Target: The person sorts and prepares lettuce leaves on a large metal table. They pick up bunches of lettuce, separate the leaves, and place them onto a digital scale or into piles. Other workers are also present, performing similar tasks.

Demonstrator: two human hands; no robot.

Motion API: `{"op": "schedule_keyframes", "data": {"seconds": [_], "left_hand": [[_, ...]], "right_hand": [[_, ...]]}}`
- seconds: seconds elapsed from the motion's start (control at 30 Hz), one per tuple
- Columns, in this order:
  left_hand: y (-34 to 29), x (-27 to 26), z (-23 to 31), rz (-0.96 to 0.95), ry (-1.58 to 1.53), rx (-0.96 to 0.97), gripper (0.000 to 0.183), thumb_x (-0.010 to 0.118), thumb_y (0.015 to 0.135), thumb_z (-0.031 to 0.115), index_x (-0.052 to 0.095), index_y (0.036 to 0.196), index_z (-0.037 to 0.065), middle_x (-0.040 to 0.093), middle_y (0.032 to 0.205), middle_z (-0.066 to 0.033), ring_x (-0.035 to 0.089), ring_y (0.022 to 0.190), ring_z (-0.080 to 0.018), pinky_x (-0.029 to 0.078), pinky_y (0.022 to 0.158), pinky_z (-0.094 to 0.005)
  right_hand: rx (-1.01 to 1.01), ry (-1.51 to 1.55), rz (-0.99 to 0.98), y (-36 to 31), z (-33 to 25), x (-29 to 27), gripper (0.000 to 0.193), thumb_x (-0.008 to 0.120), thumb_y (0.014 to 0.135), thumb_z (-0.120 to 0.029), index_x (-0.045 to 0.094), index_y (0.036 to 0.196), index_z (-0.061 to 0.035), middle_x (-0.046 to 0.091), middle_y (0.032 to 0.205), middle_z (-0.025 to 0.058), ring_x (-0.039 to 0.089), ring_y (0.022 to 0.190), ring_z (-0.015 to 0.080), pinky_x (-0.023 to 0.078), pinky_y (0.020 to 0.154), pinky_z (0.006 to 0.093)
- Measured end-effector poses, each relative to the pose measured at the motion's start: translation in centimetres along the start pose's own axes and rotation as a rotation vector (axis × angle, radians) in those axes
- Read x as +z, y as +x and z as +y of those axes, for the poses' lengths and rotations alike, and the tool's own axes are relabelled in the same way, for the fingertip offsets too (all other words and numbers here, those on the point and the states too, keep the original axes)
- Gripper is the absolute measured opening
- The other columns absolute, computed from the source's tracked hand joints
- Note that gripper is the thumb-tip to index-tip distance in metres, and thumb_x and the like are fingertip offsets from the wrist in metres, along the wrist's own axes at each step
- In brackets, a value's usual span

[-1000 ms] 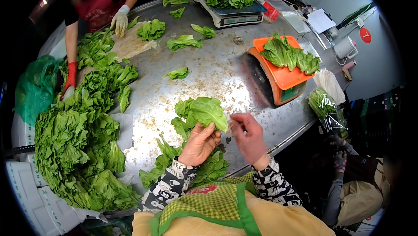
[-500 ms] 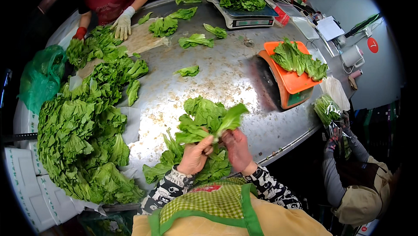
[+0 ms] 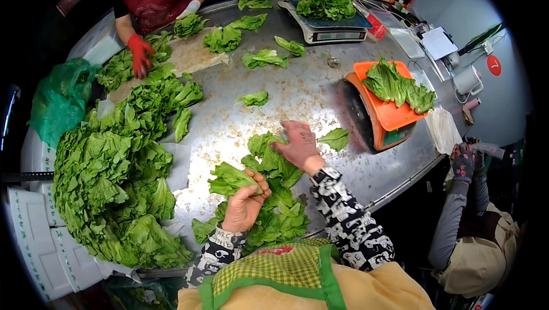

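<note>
In the head view, the left hand (image 3: 243,207) is closed in a pinch, thumb against fingers, around the narrow end of a small lettuce bunch (image 3: 229,178). The leafy end points out to the left, and this grip probably keeps the soft leaves from being crushed.

Ahead and to the right, the right hand (image 3: 298,145) is palm down with its fingers loosely spread. It shows no hold on anything, though its fingertips are too unclear to tell whether they touch the loose greens (image 3: 274,164) under and beside them. A single leaf (image 3: 334,138) lies just right of that hand, apart from the greens.

More leaves (image 3: 277,218) lie between the forearms, seemingly kept within short reach. The big lettuce heap (image 3: 114,190) is left of the left hand, perhaps so that this side serves as the supply. Beyond the right hand, to the right, an orange scale (image 3: 394,117) bears more lettuce (image 3: 394,84); its raised rim likely helps contain the leaves.
</note>
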State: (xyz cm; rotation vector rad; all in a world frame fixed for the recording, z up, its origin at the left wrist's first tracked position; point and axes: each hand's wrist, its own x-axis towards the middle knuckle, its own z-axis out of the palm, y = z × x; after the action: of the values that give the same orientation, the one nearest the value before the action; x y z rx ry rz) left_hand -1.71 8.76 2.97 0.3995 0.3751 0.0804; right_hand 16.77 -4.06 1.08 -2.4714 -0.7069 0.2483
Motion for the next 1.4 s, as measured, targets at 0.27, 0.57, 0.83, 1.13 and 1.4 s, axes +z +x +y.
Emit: {"op": "schedule_keyframes", "data": {"seconds": [0.27,0.57,0.83,1.13,1.4], "left_hand": [[-1.0,0.1,0.3,0.034,0.103,0.058,0.023,0.066,0.089,0.001,0.056,0.109,0.009,0.057,0.087,-0.0025,0.049,0.072,-0.0149,0.041,0.067,-0.0321],[-0.5,2.1,-1.4,0.148,0.094,-0.075,0.018,0.07,0.09,0.012,0.06,0.105,0.009,0.067,0.095,-0.0075,0.063,0.082,-0.0166,0.051,0.07,-0.0317],[2.8,2.2,-3.7,0.082,-0.218,0.004,0.025,0.069,0.091,0.02,0.06,0.11,0.006,0.065,0.108,-0.0073,0.06,0.096,-0.0192,0.048,0.089,-0.0374],[2.9,1.6,-0.1,-0.094,-0.308,-0.08,0.049,0.067,0.092,0.03,0.052,0.131,0.004,0.06,0.124,-0.0089,0.055,0.115,-0.0241,0.045,0.096,-0.0381],[2.9,1.3,-2.0,-0.135,-0.229,-0.157,0.048,0.065,0.094,0.032,0.052,0.131,0.005,0.06,0.124,-0.0079,0.053,0.116,-0.0219,0.042,0.099,-0.0381]], "right_hand": [[0.142,0.063,-0.338,2.3,-1.7,-1.5,0.07,0.069,0.076,-0.034,0.046,0.136,-0.0061,0.06,0.124,0.0225,0.058,0.117,0.0347,0.046,0.098,0.0392],[0.005,0.443,0.412,-5.3,-2.4,-3.1,0.02,0.071,0.087,-0.013,0.059,0.095,0.0012,0.054,0.084,0.0088,0.049,0.069,0.0181,0.043,0.064,0.0304],[-0.406,0.187,0.476,-10.2,-7.7,-4.5,0.023,0.069,0.083,-0.003,0.064,0.105,-0.0012,0.063,0.09,0.0143,0.064,0.078,0.0285,0.05,0.068,0.035],[-0.111,-0.099,0.458,-12.1,-1.0,-3.8,0.024,0.067,0.086,-0.01,0.062,0.109,-0.0021,0.063,0.093,0.0132,0.064,0.078,0.0298,0.051,0.067,0.0371],[-0.151,0.464,0.157,-11.2,-6.5,-6.0,0.022,0.063,0.093,-0.01,0.062,0.112,0.0014,0.065,0.097,0.0109,0.065,0.083,0.0165,0.053,0.072,0.0275]]}}
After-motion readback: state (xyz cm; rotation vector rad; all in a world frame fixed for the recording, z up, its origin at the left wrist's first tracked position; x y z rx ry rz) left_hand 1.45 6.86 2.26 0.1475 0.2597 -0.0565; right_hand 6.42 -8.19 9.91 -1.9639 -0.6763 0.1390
